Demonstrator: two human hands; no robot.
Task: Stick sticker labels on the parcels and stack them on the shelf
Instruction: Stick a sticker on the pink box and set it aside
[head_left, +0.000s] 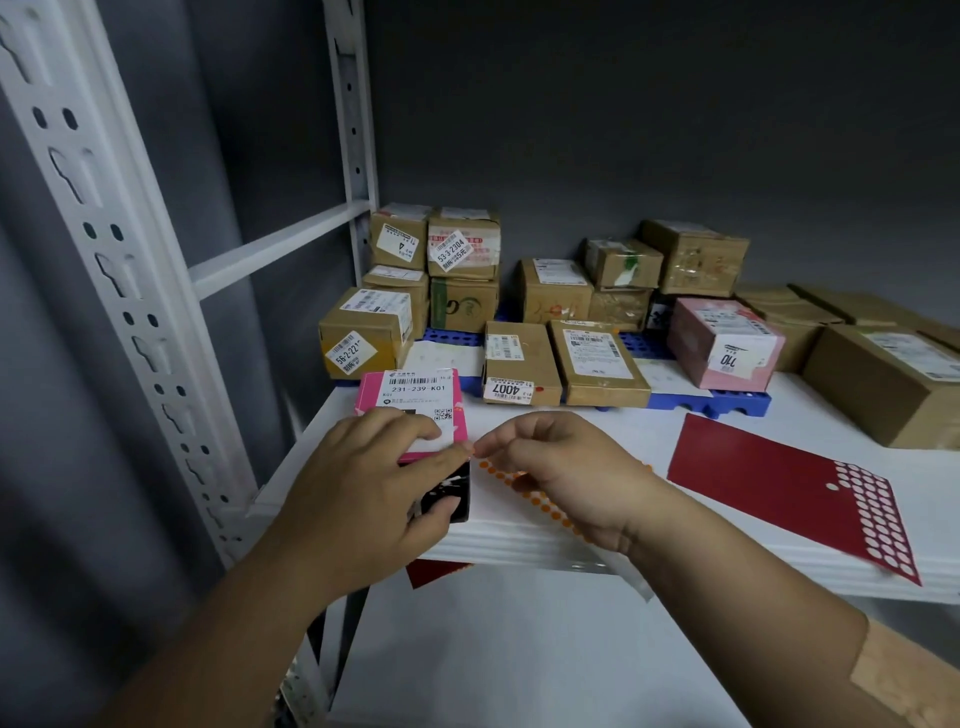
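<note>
A pink parcel (410, 397) with a white barcode label stands at the shelf's front left. My left hand (363, 478) grips its near end, thumb on the dark front face. Just right of it, my right hand (550, 462) has its fingertips pinched together beside the parcel's corner; the sticker between them is too small to make out. Under that hand lies an orange dot-sticker sheet (540, 501). A red dot-sticker sheet (789, 488), partly used, lies at the right over the shelf edge.
Several brown cardboard parcels (519, 358) and a pink one (724, 343) sit on a blue pallet (717, 402) at the back of the white shelf (597, 545). A white perforated upright (130, 260) stands at the left. A grey wall is behind.
</note>
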